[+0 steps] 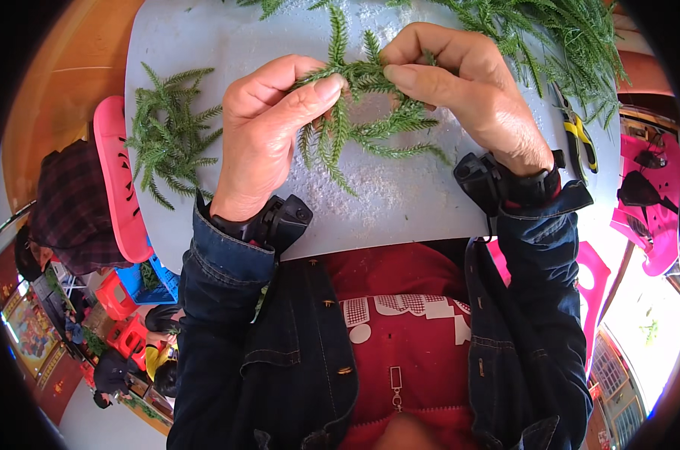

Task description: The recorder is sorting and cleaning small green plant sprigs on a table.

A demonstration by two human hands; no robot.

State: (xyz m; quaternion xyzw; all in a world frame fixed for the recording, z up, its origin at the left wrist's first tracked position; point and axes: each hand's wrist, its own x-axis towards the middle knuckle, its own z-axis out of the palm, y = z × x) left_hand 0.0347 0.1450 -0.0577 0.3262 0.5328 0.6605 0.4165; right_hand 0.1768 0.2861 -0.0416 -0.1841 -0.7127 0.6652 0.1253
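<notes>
1. Left hand closed in a pinch, thumb pressed against the curled fingers, gripping the left end of a feathery green conifer sprig with many short needle-covered side shoots.
2. Right hand likewise closed, thumb and forefinger nipped together on the same sprig just right of the left thumb tip; remaining fingers curled over the top.
3. Sprig held between both hands just above the pale grey round table top, near its middle, side shoots hanging down and fanning toward the near edge; whether any tips touch the surface cannot be told.
4. Black wrist-worn devices strapped on both forearms, over dark blue denim jacket cuffs.
5. Loose bunch of the same green sprigs lying flat near the left edge of the table, well apart from the left hand.
6. Larger heap of green branches spread across the far right part of the table.
7. Yellow-and-black handled pliers lying at the right edge, just beside that heap.
8. Pink plastic chair standing against the left edge of the table.
</notes>
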